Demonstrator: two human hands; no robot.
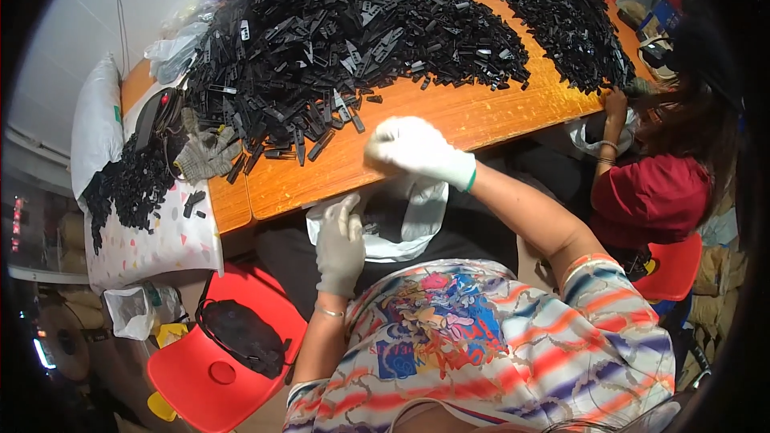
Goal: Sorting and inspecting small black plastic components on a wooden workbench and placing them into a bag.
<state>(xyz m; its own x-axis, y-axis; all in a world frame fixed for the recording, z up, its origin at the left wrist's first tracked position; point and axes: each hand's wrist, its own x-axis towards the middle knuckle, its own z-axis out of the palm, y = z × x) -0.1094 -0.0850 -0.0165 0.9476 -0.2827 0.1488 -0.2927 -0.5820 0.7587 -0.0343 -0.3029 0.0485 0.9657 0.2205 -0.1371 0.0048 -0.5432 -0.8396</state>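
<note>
My right hand, in a white knitted glove with a green cuff, is curled closed over the front edge of the orange wooden table. Whatever its fingers hold, if anything, is hidden. Lower and to the left, my left hand wears a pale glove, its fingers stretched upward beside the rim of a white plastic bag on my lap. Dark contents inside the bag are hard to make out. Beyond my hands rises a large heap of small black plastic parts, with several loose pieces along its near edge.
A second heap of black parts lies at the far right, near a co-worker in a red shirt. On the left are a grey knitted glove, more small black pieces and a red stool bearing a black pouch.
</note>
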